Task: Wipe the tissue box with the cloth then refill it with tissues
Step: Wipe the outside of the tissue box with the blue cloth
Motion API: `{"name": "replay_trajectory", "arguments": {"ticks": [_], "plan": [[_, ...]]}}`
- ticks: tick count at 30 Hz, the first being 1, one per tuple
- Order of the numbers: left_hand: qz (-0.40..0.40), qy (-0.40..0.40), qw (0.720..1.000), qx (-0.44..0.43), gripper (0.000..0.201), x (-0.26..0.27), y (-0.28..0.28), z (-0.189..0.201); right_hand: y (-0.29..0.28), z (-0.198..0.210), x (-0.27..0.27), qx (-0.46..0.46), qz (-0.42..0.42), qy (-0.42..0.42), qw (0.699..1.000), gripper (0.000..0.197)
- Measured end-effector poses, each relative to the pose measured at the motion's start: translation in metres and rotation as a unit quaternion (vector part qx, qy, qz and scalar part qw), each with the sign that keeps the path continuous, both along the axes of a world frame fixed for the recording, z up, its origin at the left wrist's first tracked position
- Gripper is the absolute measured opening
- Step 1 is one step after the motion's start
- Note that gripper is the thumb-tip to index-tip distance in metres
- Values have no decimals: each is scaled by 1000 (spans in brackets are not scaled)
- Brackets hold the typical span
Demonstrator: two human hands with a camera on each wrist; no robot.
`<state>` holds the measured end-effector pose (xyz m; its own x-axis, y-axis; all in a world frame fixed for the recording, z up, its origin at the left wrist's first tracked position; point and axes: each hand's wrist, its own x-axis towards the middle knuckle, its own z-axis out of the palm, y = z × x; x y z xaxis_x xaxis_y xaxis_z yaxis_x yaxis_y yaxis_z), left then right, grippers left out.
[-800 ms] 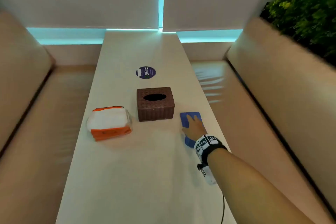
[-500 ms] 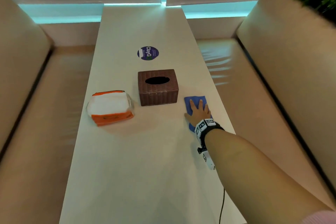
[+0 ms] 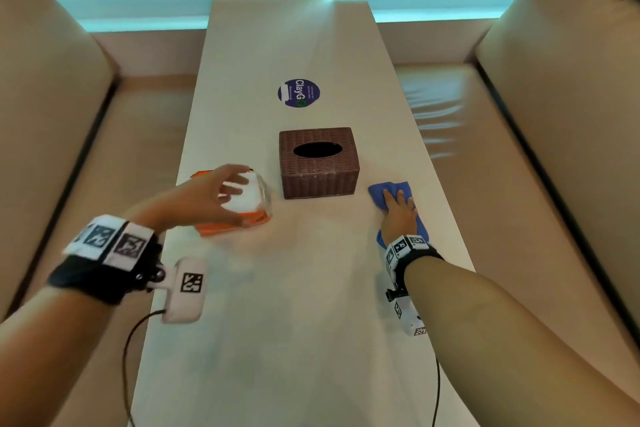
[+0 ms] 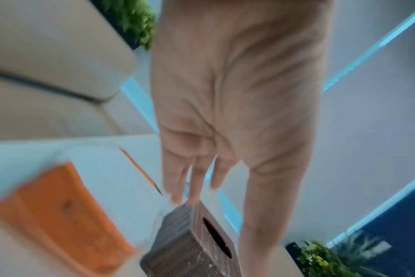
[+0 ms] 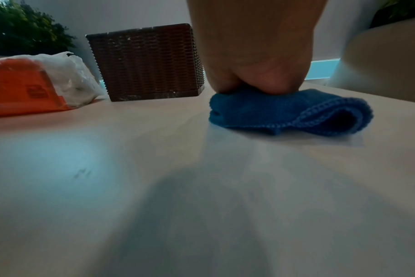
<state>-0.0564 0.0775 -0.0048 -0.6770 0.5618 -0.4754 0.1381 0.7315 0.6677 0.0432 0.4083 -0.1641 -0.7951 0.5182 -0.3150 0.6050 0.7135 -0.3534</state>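
On the near right of the desk (image 3: 311,305), my right hand (image 3: 400,215) lies on the blue cloth (image 3: 398,191), fingers laid forward over it and the heel of the hand bunching the fabric down; from the right wrist view the cloth is folded over itself, one looped edge free to the right. Whether the fingers have closed round it I cannot tell. On the left, my left hand (image 3: 211,198) hovers over the orange tissue pack (image 3: 249,208), fingers spread and lightly curved, holding nothing. Beyond both, mid-desk, stands the brown woven tissue box (image 3: 318,163), upright, oval slot dark and facing up, long axis across the desk. It lies forward and left of the cloth hand, apart from the cloth, and forward and right of the left hand, just beside the pack. Judgement: wiping not begun; right hand has the cloth, so it carries it left and forward to the box. Further back, a round ClayGo sticker (image 3: 298,93).
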Motion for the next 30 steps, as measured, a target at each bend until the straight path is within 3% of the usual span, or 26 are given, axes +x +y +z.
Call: {"name": "replay_trajectory", "arguments": {"ticks": [3, 7, 11, 15, 21, 27, 29, 30], "plan": [[66, 16, 997, 41, 118, -37, 65, -18, 3, 4, -6, -43, -56, 54, 996, 61], [14, 35, 997, -70, 135, -75, 99, -46, 6, 15, -22, -161, -178, 194, 951, 38], [-35, 23, 994, -97, 139, -90, 107, -56, 5, 34, -40, -255, -103, 230, 934, 48], [-63, 9, 995, -80, 136, -101, 103, -65, -4, 44, -59, -380, -75, 237, 891, 46], [-54, 56, 996, -32, 120, -103, 107, -78, -3, 47, -64, -437, -87, 194, 874, 42], [-53, 10, 998, 31, 112, -92, 121, -58, 13, 69, -55, -504, -125, 192, 833, 41], [-66, -20, 996, 54, 97, -86, 126, -47, 23, 81, -52, -520, -145, 186, 821, 38], [-59, -37, 995, 75, 81, -84, 128, -45, 29, 86, -51, -517, -148, 181, 824, 37]]}}
